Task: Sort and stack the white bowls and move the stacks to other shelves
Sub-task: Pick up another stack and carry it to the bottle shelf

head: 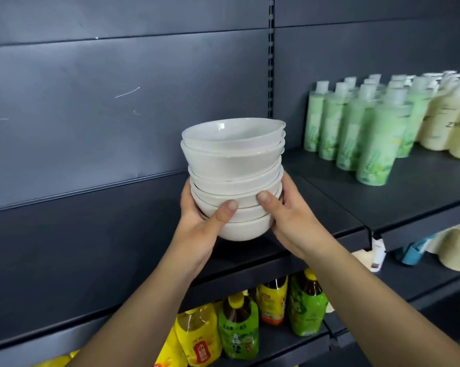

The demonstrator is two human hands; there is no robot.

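A stack of several white bowls (233, 165) stands nested and slightly tilted at the middle of the view, over a dark grey shelf (96, 242). My left hand (205, 221) grips the stack's lower left side, thumb across the front. My right hand (289, 218) grips the lower right side, thumb on a bowl's rim. Whether the bottom bowl touches the shelf cannot be told.
Green bottles (356, 128) and cream bottles (451, 120) stand on the neighbouring shelf to the right. Yellow and green drink bottles (237, 329) fill the shelf below. A slotted upright post (270, 56) divides the back panels. A white price tag (377, 254) hangs at the shelf edge.
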